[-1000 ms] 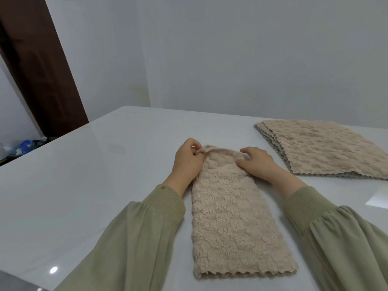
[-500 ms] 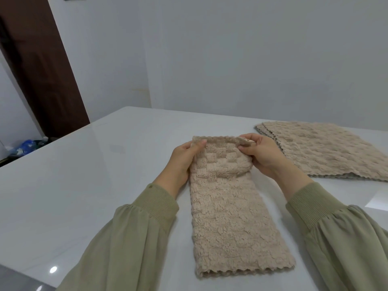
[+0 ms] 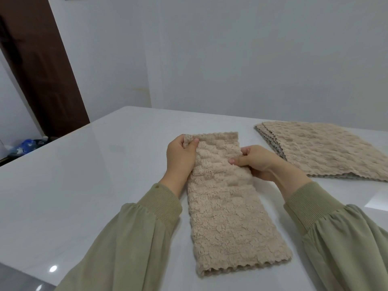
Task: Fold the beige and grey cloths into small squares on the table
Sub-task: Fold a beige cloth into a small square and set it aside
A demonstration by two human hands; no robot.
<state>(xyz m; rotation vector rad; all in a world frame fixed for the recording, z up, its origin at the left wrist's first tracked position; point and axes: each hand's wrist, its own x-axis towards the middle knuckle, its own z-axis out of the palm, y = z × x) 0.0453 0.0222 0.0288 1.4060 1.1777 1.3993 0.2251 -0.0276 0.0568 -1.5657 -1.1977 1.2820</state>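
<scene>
A beige fluffy cloth (image 3: 228, 215), folded into a long narrow strip, lies on the white table (image 3: 88, 185) and runs from its near edge away from me. Its far end is lifted off the table. My left hand (image 3: 181, 156) pinches the far left corner between thumb and fingers. My right hand (image 3: 255, 161) grips the right edge a little below the far end, thumb on top. A stack of flat beige cloths with grey undersides (image 3: 323, 150) lies at the right back.
A white wall stands behind the table. A dark brown door (image 3: 39, 66) is at the left, with blue clutter (image 3: 25, 144) on the floor below it. A bright white patch (image 3: 378, 201) lies at the table's right edge.
Both hands have lifted the cloth's far end off the table and raised it upright. My right hand has slid down along the right edge.
</scene>
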